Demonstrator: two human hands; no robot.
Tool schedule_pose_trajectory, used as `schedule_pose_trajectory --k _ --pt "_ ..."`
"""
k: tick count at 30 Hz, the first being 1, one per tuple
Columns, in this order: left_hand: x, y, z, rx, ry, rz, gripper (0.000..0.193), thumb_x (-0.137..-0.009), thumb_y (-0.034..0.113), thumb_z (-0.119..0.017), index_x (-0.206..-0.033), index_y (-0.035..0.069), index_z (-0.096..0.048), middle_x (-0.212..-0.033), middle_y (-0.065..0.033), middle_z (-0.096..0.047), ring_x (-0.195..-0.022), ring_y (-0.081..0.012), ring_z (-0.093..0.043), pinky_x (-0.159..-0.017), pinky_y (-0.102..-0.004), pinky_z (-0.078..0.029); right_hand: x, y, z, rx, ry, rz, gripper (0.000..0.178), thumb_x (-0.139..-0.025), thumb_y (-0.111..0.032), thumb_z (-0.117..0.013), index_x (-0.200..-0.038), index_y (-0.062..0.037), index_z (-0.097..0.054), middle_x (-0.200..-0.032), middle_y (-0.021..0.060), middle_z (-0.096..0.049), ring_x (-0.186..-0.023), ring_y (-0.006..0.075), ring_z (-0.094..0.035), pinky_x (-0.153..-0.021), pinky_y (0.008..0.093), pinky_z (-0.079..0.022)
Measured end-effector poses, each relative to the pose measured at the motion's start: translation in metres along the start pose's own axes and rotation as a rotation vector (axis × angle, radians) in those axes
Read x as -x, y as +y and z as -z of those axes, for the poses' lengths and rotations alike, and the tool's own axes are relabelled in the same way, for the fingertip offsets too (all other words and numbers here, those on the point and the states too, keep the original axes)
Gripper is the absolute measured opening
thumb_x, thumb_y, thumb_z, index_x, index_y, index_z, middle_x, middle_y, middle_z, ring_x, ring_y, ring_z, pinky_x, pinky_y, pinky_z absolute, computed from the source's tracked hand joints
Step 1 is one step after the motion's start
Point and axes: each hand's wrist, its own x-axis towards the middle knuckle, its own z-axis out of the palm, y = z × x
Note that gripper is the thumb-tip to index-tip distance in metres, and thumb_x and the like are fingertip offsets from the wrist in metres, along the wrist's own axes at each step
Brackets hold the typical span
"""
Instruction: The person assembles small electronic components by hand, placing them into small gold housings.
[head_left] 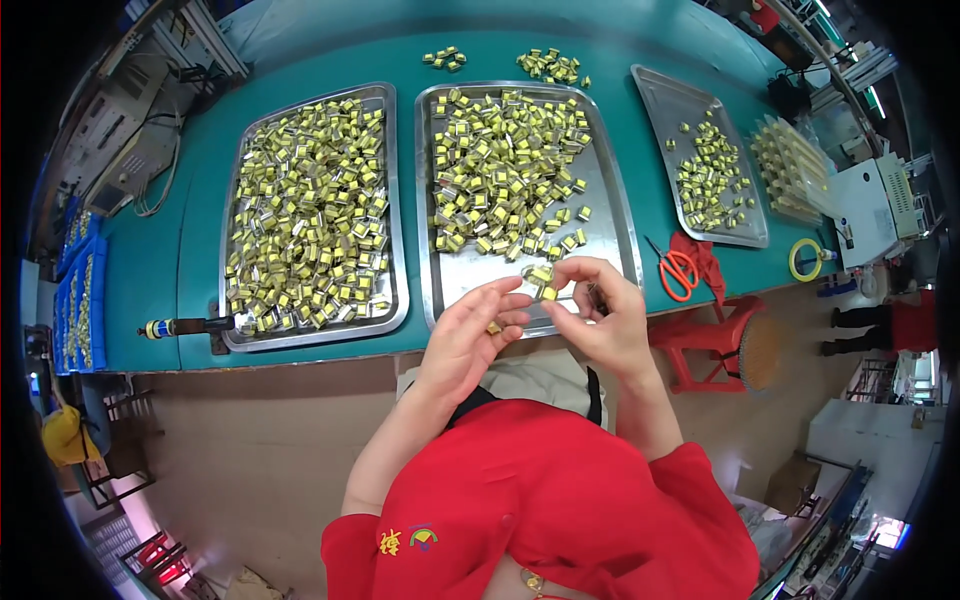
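Head view: left hand (460,335) turned palm up, grip loosely curled, small component (494,327) at fingers; cannot tell if held firmly. Right hand (612,318) pinches yellow component (547,293) over front edge of middle tray (607,225), partly hiding it. Left tray (398,200) alongside. Toward worktop's (150,275) right edge: right tray (662,105), orange-handled scissors (680,285), yellow roll (794,262). Shirt (570,460) bears yellow writing (389,541), small emblem (423,540).
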Motion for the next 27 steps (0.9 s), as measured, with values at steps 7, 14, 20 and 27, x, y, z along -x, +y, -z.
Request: schedule_pose_trajectory --k 7,14,20,27 --pt "-0.010 -0.010 0.001 -0.272 0.034 -0.140 0.028 -0.088 0.003 -0.057 -0.116 0.001 -0.055 -0.092 -0.0021 -0.058 -0.071 -0.0077 -0.051 -0.064 -0.0198 -0.043 -0.002 -0.010 0.001 -0.127 -0.223 -0.025 0.046 -0.068 0.003 -0.070 -0.111 -0.0039 -0.055 -0.085 -0.0029 -0.058 -0.054 -0.0005 -0.032 -0.047 0.0150 -0.025" --pt "-0.007 -0.013 0.009 -0.331 0.111 -0.436 0.026 -0.084 0.003 -0.062 -0.110 0.000 -0.059 -0.083 0.0001 -0.056 -0.068 -0.0054 -0.048 -0.060 -0.0182 -0.039 -0.005 -0.001 0.000 -0.123 -0.343 -0.132 0.042 -0.068 0.002 -0.070 -0.108 -0.0034 -0.057 -0.083 -0.0011 -0.058 -0.054 0.0016 -0.035 -0.049 0.0158 -0.029" --pt "-0.001 -0.004 0.006 0.088 0.020 -0.314 0.030 -0.091 0.015 -0.055 -0.115 -0.002 -0.053 -0.088 -0.0042 -0.054 -0.070 -0.0080 -0.044 -0.058 -0.0189 -0.037 -0.003 0.024 -0.010 0.377 -0.269 0.066 0.025 -0.072 -0.004 -0.070 -0.095 -0.0004 -0.060 -0.079 0.0092 -0.057 -0.074 0.0206 -0.059 -0.057 0.0271 -0.045" --pt "0.007 -0.008 0.006 0.115 -0.016 -0.213 0.021 -0.090 0.015 -0.058 -0.104 -0.001 -0.057 -0.087 -0.0045 -0.056 -0.067 -0.0061 -0.047 -0.054 -0.0183 -0.037 -0.003 -0.003 -0.009 -0.109 -0.213 -0.030 0.032 -0.071 0.000 -0.073 -0.100 0.0012 -0.060 -0.080 0.0008 -0.054 -0.056 0.0040 -0.038 -0.050 0.0181 -0.031"
